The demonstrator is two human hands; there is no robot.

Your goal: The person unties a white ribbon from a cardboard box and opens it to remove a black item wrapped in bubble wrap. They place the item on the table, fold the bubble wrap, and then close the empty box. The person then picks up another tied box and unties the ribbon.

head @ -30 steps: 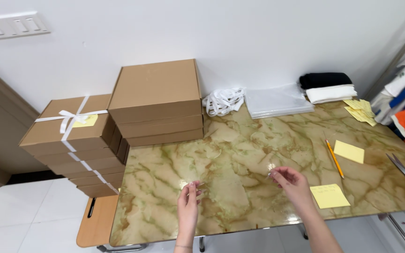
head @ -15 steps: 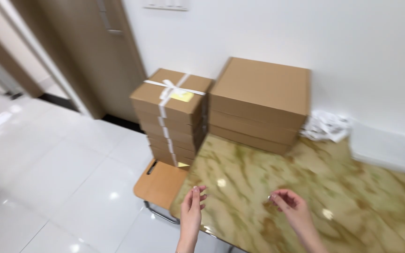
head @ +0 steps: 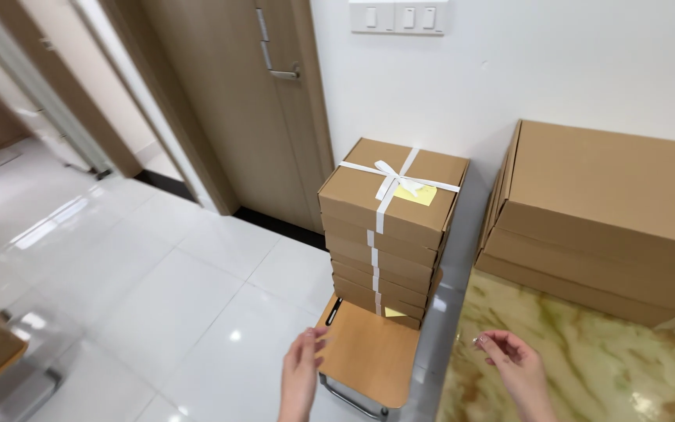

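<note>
hands empty: our left hand [head: 300, 375] hangs open by the stool [head: 369, 355] bearing ribboned boxes [head: 388, 230]; our right hand [head: 513, 363] hovers loosely curled over the tabletop [head: 587, 367].

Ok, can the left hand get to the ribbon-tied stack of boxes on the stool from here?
Probably yes: the left hand hovers open over the stool, nothing between it and the stack of boxes.

- The view swings left, off the marble table [head: 587, 367] toward the door [head: 228, 101] and floor.
- The left hand [head: 302, 375] now hangs over the stool [head: 369, 352].
- The right hand [head: 513, 363] sits at the table's edge.
</note>
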